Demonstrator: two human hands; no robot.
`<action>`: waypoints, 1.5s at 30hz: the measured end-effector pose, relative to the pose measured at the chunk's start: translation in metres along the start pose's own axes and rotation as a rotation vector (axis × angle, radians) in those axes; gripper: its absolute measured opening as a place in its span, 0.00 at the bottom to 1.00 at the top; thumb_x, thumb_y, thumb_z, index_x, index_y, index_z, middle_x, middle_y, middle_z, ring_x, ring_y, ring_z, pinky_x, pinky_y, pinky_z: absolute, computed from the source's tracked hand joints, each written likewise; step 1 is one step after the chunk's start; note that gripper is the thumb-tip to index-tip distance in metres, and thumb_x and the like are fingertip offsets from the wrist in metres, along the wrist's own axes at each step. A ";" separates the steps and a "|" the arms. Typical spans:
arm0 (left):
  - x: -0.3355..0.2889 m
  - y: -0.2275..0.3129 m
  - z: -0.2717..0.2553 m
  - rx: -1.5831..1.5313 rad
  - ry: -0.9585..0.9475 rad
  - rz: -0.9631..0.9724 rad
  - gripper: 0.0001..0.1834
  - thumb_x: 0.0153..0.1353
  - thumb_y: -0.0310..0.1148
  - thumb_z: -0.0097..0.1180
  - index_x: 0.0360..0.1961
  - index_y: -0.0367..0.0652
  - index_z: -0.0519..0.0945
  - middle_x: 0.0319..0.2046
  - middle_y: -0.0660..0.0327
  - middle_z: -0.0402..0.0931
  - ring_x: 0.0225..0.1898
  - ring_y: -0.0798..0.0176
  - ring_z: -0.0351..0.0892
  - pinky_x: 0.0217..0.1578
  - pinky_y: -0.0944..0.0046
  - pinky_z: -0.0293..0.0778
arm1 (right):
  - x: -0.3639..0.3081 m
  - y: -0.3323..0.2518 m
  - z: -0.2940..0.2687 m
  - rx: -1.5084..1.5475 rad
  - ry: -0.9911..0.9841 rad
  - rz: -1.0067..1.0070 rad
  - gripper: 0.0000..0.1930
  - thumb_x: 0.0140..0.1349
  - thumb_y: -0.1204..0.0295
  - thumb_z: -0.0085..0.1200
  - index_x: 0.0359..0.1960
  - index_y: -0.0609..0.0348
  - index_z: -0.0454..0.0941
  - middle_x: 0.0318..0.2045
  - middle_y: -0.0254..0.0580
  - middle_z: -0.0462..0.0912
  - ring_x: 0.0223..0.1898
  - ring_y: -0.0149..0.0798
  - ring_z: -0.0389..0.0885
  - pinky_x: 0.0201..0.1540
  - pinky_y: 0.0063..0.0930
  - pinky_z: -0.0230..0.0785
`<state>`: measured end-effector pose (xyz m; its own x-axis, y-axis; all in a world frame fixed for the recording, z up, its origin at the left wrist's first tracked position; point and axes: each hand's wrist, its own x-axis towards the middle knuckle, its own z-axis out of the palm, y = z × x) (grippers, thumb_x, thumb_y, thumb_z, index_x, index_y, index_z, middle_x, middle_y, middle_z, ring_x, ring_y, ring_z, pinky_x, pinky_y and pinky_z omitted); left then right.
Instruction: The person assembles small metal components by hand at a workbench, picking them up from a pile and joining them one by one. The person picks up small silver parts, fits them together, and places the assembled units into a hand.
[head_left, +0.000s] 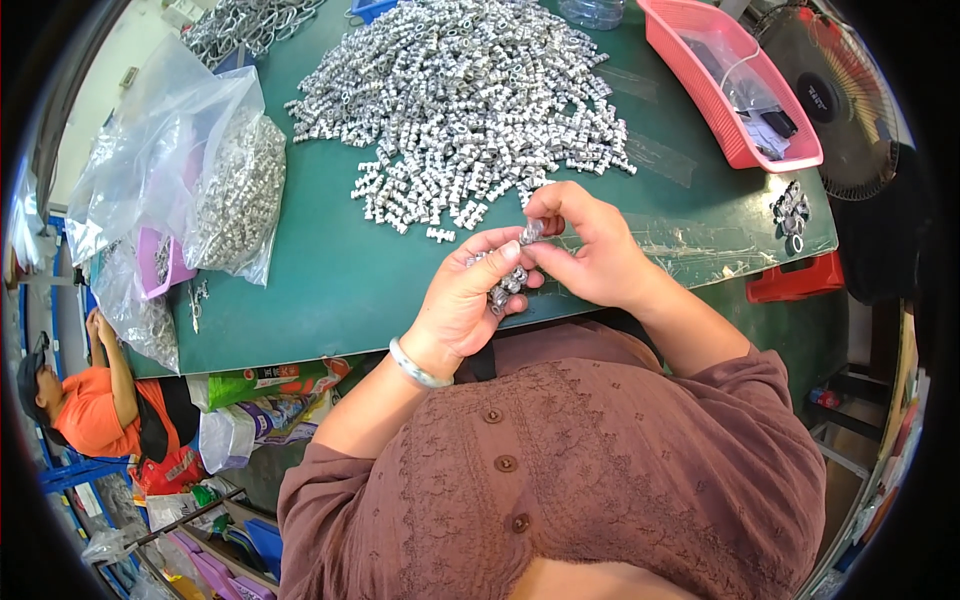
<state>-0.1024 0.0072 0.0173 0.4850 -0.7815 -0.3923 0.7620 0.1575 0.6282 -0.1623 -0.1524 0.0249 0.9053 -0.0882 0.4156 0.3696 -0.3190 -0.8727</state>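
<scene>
My left hand (pixel 462 290) is cupped, palm up, around several small silvery metal fittings (pixel 507 287), just past the table's near edge. Between the thumb and fingertips of my right hand (pixel 592 245) is another small metal fitting (pixel 532 231), pinched close above the left fingertips. Whether that piece is one part or two joined together is too small to tell. Beyond both hands, a large heap of the same kind of metal fittings (pixel 450 90) spreads over the green table (pixel 320 300).
Clear plastic bags of small parts (pixel 238 190) and a purple scoop (pixel 165 262) lie at the left. A pink basket (pixel 740 85), a black fan (pixel 825 100) and a few loose metal rings (pixel 792 215) are at the right. Another person in orange (pixel 100 405) is at far left.
</scene>
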 end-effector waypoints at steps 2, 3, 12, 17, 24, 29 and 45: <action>0.000 -0.001 0.002 -0.023 0.000 0.009 0.13 0.57 0.35 0.53 0.43 0.44 0.73 0.31 0.64 0.75 0.31 0.68 0.73 0.24 0.71 0.67 | -0.001 -0.003 0.004 -0.101 0.027 -0.068 0.18 0.44 0.85 0.55 0.39 0.62 0.67 0.29 0.40 0.73 0.29 0.33 0.74 0.29 0.25 0.68; 0.000 -0.001 0.003 -0.045 0.000 0.018 0.13 0.57 0.35 0.54 0.42 0.44 0.74 0.30 0.64 0.75 0.30 0.69 0.73 0.23 0.72 0.67 | -0.001 0.001 0.005 -0.149 0.038 -0.127 0.20 0.42 0.85 0.55 0.40 0.62 0.67 0.29 0.43 0.73 0.29 0.40 0.75 0.30 0.29 0.68; 0.000 -0.002 -0.002 -0.077 -0.021 0.011 0.12 0.57 0.37 0.54 0.40 0.44 0.75 0.30 0.65 0.75 0.29 0.70 0.73 0.22 0.73 0.67 | 0.002 -0.004 0.009 -0.248 0.046 -0.179 0.15 0.41 0.83 0.54 0.34 0.61 0.69 0.26 0.43 0.72 0.28 0.44 0.73 0.29 0.33 0.65; 0.000 0.000 0.000 -0.059 -0.018 0.012 0.11 0.57 0.37 0.54 0.37 0.43 0.74 0.31 0.64 0.75 0.28 0.70 0.72 0.21 0.73 0.67 | 0.005 -0.008 0.006 -0.283 0.001 -0.147 0.10 0.44 0.85 0.54 0.29 0.63 0.71 0.26 0.41 0.72 0.26 0.34 0.74 0.27 0.24 0.67; 0.002 0.001 0.000 -0.074 0.032 -0.012 0.08 0.58 0.36 0.53 0.34 0.45 0.73 0.31 0.63 0.75 0.28 0.69 0.72 0.21 0.72 0.65 | 0.005 -0.009 0.008 -0.205 0.005 -0.006 0.09 0.42 0.81 0.54 0.27 0.60 0.72 0.23 0.40 0.72 0.25 0.41 0.73 0.28 0.31 0.66; 0.001 -0.001 -0.008 -0.186 0.033 0.019 0.06 0.58 0.36 0.51 0.32 0.46 0.73 0.30 0.63 0.73 0.30 0.66 0.72 0.21 0.71 0.66 | 0.010 -0.003 -0.009 -0.236 -0.164 -0.018 0.13 0.43 0.81 0.54 0.33 0.59 0.72 0.26 0.42 0.73 0.30 0.42 0.74 0.33 0.32 0.67; 0.001 0.005 -0.028 -0.395 -0.086 0.049 0.07 0.53 0.30 0.52 0.34 0.45 0.74 0.35 0.58 0.71 0.35 0.57 0.71 0.25 0.69 0.70 | 0.028 0.014 -0.016 -0.811 -0.262 0.011 0.18 0.45 0.75 0.57 0.41 0.57 0.71 0.36 0.44 0.68 0.41 0.47 0.68 0.43 0.36 0.64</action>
<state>-0.0867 0.0243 0.0013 0.5004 -0.8120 -0.3004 0.8530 0.4030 0.3318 -0.1351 -0.1744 0.0284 0.9643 0.0942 0.2477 0.1864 -0.9053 -0.3816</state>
